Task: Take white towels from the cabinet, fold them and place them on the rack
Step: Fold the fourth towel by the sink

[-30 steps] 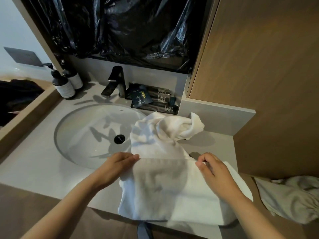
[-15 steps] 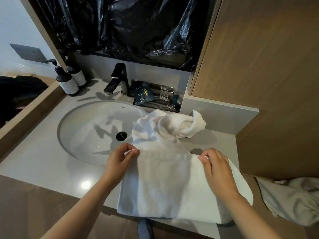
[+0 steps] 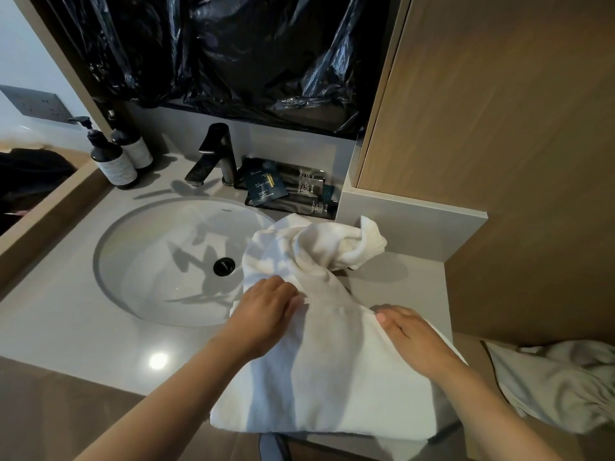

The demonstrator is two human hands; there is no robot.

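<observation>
A white towel (image 3: 319,377) lies on the grey counter (image 3: 66,327) to the right of the sink. Its near part is folded flat and hangs a little over the front edge. Its far part is bunched up in a twisted heap (image 3: 332,244) by the low wall. My left hand (image 3: 266,307) sits at the left end of the fold, with bent fingers gripping the cloth. My right hand (image 3: 416,337) lies flat on the right side of the fold, fingers straight and pressing down. No cabinet shelf or rack is in view.
A round white sink (image 3: 159,261) with a black faucet (image 3: 216,154) fills the counter's left. Two dark pump bottles (image 3: 113,158) stand at the back left. A black tray of toiletries (image 3: 286,191) sits behind the towel. A grey-white cloth (image 3: 559,384) lies low right, by a wood wall (image 3: 499,128).
Both hands pinched the fold's edge before. Now my left hand has slid right onto the cloth, my right hand has flattened on it, and the straight edge has turned uneven.
</observation>
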